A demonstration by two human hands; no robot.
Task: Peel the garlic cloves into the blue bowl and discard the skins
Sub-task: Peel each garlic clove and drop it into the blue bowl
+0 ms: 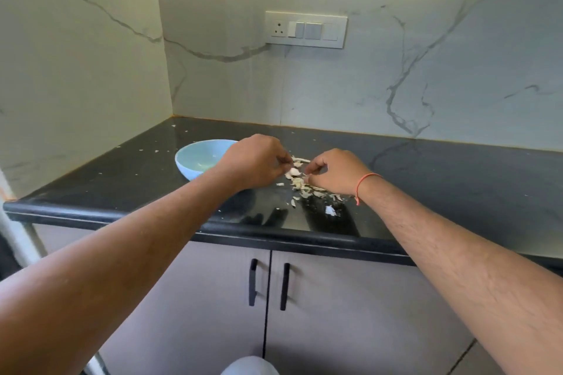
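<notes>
A light blue bowl [198,158] sits on the black countertop [441,179], with pale garlic pieces inside; my left hand [256,161] hides its right rim. A heap of papery garlic skins [304,186] lies on the counter between and under my hands. A white garlic clove [294,171] shows between my fingertips. My left hand's curled fingers pinch at the clove or its skin from the left. My right hand [335,172], with an orange thread at the wrist, has curled fingers pinching at it from the right. Which hand carries the clove I cannot tell.
Small skin flakes [330,211] are scattered across the counter, toward its front edge and the back corner. A marble wall with a switch plate [305,29] stands behind. Grey cabinet doors with black handles [253,281] sit below the counter.
</notes>
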